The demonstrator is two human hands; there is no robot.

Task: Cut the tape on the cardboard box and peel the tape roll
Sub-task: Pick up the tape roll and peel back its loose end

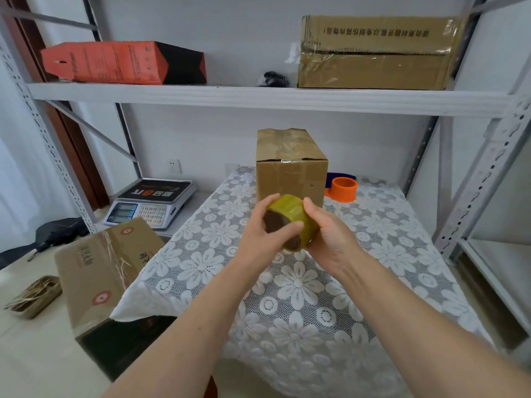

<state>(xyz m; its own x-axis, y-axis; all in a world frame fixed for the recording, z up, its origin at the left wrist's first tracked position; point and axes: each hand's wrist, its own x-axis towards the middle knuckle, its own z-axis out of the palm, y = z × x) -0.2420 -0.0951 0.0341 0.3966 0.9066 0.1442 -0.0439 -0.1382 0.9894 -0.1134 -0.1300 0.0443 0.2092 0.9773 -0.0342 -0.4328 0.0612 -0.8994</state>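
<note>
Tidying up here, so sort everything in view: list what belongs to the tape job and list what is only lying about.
For the job: tape roll held in left hand and right hand; cardboard box on the table.

Lying about: scale, orange ring, red box, shelf carton, floor carton.

White walls, grey metal shelving [258,99], lace-covered table [359,282], pale tiled floor [37,354], wall socket [174,166], even daylight

My left grip [265,226] covers part of the tape roll [290,214]; its loose end I cannot find. The cardboard box [290,173] hides the orange holder's [343,189] left side.
</note>
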